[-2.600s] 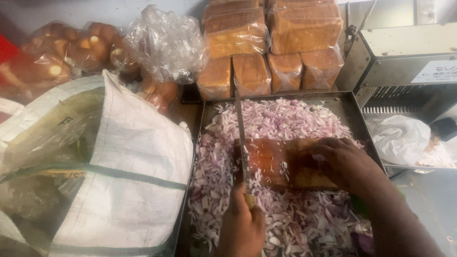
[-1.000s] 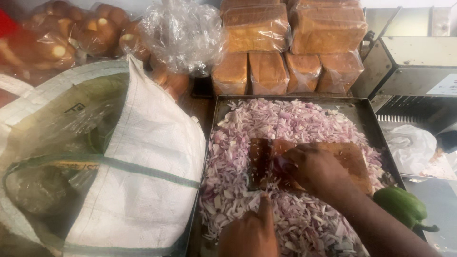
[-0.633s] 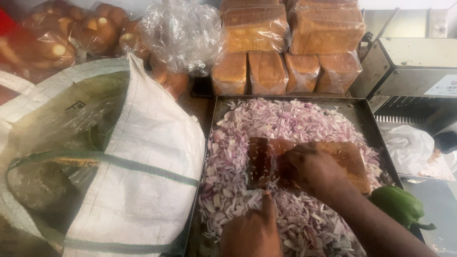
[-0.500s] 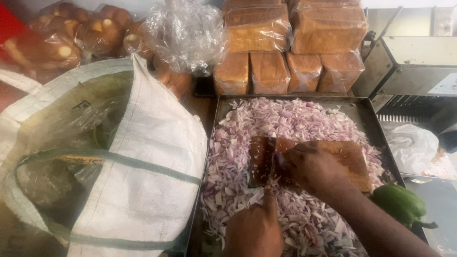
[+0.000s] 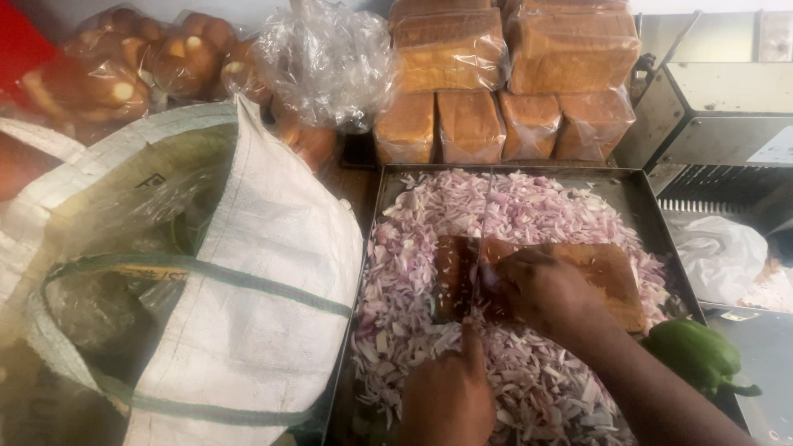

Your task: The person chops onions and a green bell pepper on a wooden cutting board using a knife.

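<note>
Nearest the camera, the left hand is clenched round the handle of a knife, whose blade runs away from it and stands edge-down on the wooden board. Just beyond, the right hand lies curled over the board beside the blade, fingers pressed together on whatever is being cut – that piece is hidden under the palm. Board and hands sit in a metal tray heaped with chopped onion. The knife's handle cannot be made out (the fist covers it). A green pepper lies at the tray's right edge. Since half a second ago the hands have barely shifted.
</note>
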